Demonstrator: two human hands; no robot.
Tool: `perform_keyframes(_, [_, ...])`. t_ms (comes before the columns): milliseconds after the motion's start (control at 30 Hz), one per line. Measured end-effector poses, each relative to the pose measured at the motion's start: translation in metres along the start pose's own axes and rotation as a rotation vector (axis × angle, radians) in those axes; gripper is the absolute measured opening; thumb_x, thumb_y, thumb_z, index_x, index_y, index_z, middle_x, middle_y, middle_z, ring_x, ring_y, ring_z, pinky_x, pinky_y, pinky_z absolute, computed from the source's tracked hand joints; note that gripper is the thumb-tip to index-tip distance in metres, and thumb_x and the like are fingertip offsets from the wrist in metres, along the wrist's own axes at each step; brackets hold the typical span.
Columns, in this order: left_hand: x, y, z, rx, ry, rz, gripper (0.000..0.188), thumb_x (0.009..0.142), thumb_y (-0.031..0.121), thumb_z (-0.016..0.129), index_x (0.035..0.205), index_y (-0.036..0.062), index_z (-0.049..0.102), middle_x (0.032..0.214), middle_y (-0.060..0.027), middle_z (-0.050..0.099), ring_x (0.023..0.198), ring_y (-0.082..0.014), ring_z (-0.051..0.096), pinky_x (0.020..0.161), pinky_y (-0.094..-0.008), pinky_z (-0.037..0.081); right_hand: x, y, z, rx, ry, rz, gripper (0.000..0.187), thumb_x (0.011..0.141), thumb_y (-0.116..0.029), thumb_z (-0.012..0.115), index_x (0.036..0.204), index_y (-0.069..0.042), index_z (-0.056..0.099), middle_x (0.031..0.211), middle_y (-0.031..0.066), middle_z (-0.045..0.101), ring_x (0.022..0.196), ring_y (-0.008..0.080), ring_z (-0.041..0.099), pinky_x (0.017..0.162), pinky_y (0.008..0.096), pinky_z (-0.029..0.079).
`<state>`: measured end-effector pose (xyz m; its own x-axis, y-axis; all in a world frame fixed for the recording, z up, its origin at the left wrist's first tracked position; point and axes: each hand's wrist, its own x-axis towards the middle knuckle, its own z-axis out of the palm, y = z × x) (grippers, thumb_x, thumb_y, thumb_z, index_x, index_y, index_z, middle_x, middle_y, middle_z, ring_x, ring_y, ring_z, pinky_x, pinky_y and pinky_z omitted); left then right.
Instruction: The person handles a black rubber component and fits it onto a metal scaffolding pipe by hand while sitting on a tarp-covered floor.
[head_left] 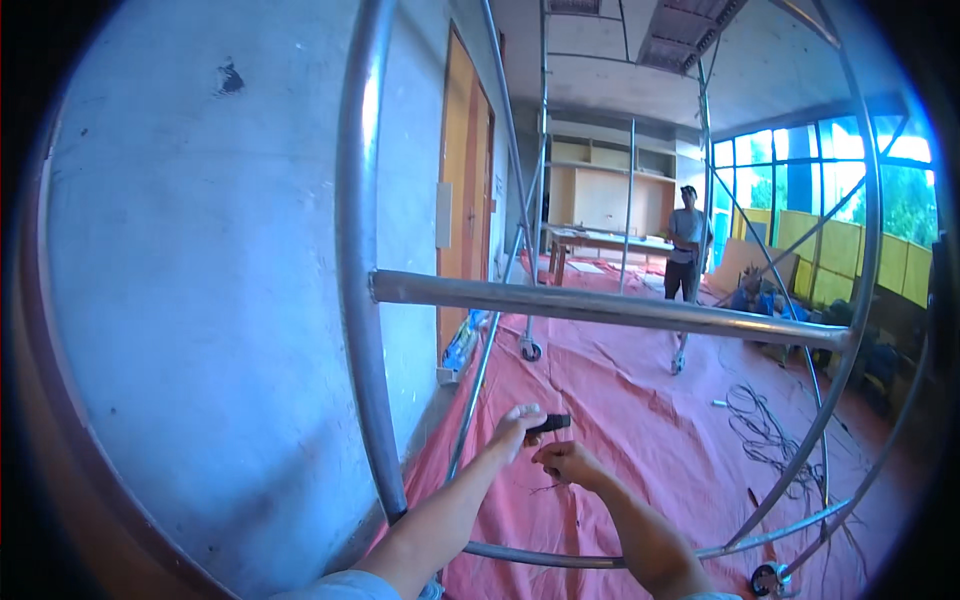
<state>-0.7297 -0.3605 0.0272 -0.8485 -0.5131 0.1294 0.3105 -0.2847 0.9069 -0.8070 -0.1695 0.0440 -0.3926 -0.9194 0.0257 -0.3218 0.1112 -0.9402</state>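
Observation:
My left hand (517, 428) is closed around a short black object (553, 423), roughly cylindrical, its free end pointing right. I cannot make out its exact kind. Just below and to the right, my right hand (567, 462) is pinched, fingertips together. Thin dark strands like wire (545, 489) show beneath these fingers, and they seem to be held there. The two hands are close to each other but apart. Both arms reach forward over the pink floor sheet, below the crossbar (610, 308) of a metal scaffold frame (362, 200).
A grey wall (210, 300) runs along my left. On the right, a tangle of cable (765, 435) lies on the pink sheet (640, 420). Scaffold castors (770, 580) stand on the floor. Farther back, a person (686, 242) stands by a wooden table (610, 241).

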Motion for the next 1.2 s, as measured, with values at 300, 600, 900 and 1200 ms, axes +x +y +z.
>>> perform_keyframes(300, [-0.005,0.009,-0.003,0.639,-0.029,0.177,0.058,0.088,0.020,0.082,0.140,0.0073,0.058,0.092,-0.0079,0.071,0.068,-0.0144,0.066,0.062,-0.0307,0.053,-0.004,-0.030,-0.026,-0.130,0.117,-0.110,0.022,0.098,-0.019,0.068,0.103,-0.003,0.082,0.077,0.0001,0.067,0.065,0.0085,0.056,0.059,0.0280,0.043])
perform_keyframes(600, [-0.018,0.041,0.024,0.056,-0.271,-0.137,0.047,0.092,0.029,0.078,0.133,0.0125,0.060,0.094,-0.0059,0.071,0.067,-0.0133,0.067,0.054,-0.0259,0.051,0.007,-0.008,-0.056,0.006,0.262,-0.121,0.025,0.100,-0.022,0.066,0.097,0.000,0.077,0.075,-0.0008,0.063,0.063,0.0103,0.055,0.058,0.0304,0.043])
perform_keyframes(900, [-0.005,0.033,0.010,-0.268,-0.086,-0.048,0.023,0.103,0.028,0.073,0.112,0.0088,0.064,0.092,-0.0072,0.069,0.072,-0.0146,0.064,0.061,-0.0296,0.051,0.005,-0.005,-0.023,0.021,0.003,-0.014,0.027,0.099,-0.025,0.070,0.106,-0.001,0.080,0.076,-0.0017,0.063,0.065,0.0079,0.055,0.058,0.0283,0.042])
perform_keyframes(1200, [0.001,0.025,0.009,0.402,0.182,0.178,0.043,0.095,0.019,0.079,0.130,0.0021,0.063,0.091,-0.0093,0.070,0.067,-0.0157,0.066,0.058,-0.0291,0.053,0.001,-0.022,-0.031,-0.110,-0.007,-0.208,0.022,0.099,-0.018,0.069,0.105,0.000,0.080,0.077,-0.0004,0.066,0.068,0.0079,0.057,0.062,0.0287,0.047])
